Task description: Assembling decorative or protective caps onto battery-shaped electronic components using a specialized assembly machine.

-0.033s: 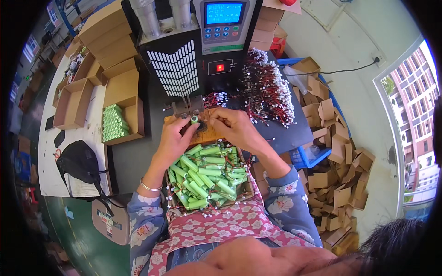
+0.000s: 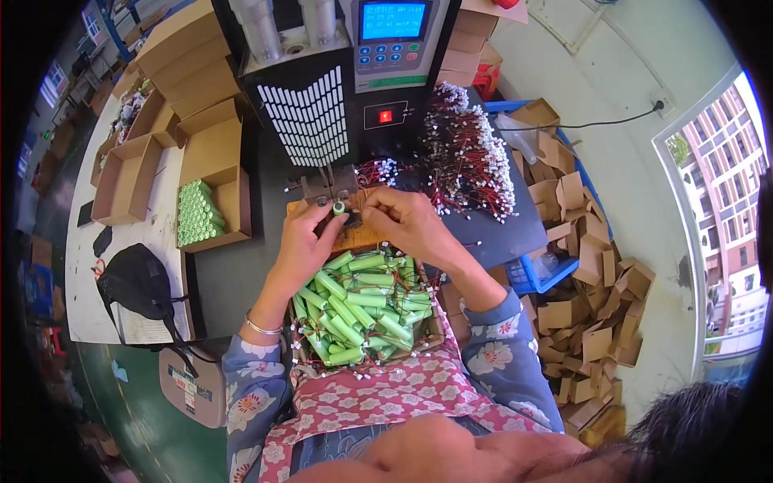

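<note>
My left hand (image 2: 310,235) pinches a green cylindrical battery cell (image 2: 339,208) upright between thumb and fingers. It is at the wooden block (image 2: 360,237) below the spot welder's electrode tips (image 2: 327,179). Close on its right, my right hand (image 2: 409,221) is closed in a pinch near the cell's top. Whatever lies between those fingertips is too small to make out. Just below both hands, a cardboard box (image 2: 442,330) holds many green cells (image 2: 354,306) with thin red and black leads and small white connectors.
The black spot welder (image 2: 302,113) with its lit control panel (image 2: 393,40) stands straight ahead. A heap of connector leads (image 2: 475,161) lies to its right. At left are a box of upright cells (image 2: 200,213), an open carton (image 2: 129,181) and a black bag (image 2: 138,286). Cardboard pieces (image 2: 600,314) pile up at right.
</note>
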Action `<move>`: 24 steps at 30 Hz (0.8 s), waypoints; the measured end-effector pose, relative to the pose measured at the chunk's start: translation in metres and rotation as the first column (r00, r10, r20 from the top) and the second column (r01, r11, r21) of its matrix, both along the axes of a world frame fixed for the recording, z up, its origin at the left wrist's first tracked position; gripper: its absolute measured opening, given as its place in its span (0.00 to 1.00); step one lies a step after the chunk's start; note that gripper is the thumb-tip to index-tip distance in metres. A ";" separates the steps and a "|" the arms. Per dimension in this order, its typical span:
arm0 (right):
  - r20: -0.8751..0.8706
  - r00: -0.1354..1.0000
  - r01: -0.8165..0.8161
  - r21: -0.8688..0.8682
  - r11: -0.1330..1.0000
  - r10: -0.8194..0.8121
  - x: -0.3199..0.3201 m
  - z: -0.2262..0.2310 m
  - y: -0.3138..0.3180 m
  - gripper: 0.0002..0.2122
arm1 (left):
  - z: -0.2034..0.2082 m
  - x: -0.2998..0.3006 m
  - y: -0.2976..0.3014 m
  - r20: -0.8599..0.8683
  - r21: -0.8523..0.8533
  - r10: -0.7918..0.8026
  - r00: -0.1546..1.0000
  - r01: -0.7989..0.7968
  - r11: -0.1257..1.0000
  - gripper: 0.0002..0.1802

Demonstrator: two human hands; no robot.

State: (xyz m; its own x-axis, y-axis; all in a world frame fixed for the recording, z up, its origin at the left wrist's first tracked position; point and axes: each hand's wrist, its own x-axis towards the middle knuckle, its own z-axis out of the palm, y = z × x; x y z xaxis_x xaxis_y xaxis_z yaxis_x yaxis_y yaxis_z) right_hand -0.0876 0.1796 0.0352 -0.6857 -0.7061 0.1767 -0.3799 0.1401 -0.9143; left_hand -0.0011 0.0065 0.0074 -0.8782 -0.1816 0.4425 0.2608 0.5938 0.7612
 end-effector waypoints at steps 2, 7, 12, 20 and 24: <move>0.085 0.995 -0.043 -0.058 0.997 0.048 0.004 -0.005 -0.012 0.03 | -0.001 0.002 0.000 -0.049 -0.048 0.000 0.999 -0.002 0.999 0.12; 0.077 0.996 0.051 -0.076 0.996 -0.045 0.008 -0.005 -0.030 0.08 | -0.007 0.003 -0.004 -0.079 -0.091 -0.014 0.997 0.007 0.996 0.16; 0.091 0.994 0.070 -0.034 0.997 -0.066 0.004 -0.015 -0.035 0.08 | -0.003 0.004 -0.002 -0.095 -0.037 -0.008 0.995 0.005 0.999 0.14; 0.052 0.995 0.091 -0.069 0.993 -0.087 -0.002 -0.022 -0.039 0.09 | -0.002 0.000 -0.003 -0.087 -0.041 -0.017 0.996 0.013 0.999 0.15; 0.094 0.992 0.101 -0.186 0.977 -0.085 0.002 -0.017 -0.038 0.08 | -0.001 -0.003 0.000 -0.094 -0.016 0.010 0.995 -0.012 1.000 0.14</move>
State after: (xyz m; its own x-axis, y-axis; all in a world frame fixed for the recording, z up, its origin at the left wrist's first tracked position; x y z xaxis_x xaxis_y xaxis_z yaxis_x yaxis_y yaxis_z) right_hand -0.0852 0.1421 0.0183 -0.7650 -0.5978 0.2394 -0.2931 -0.0079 -0.9561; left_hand -0.0038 0.0064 0.0060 -0.8304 -0.1830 0.5262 0.3243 0.6092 0.7236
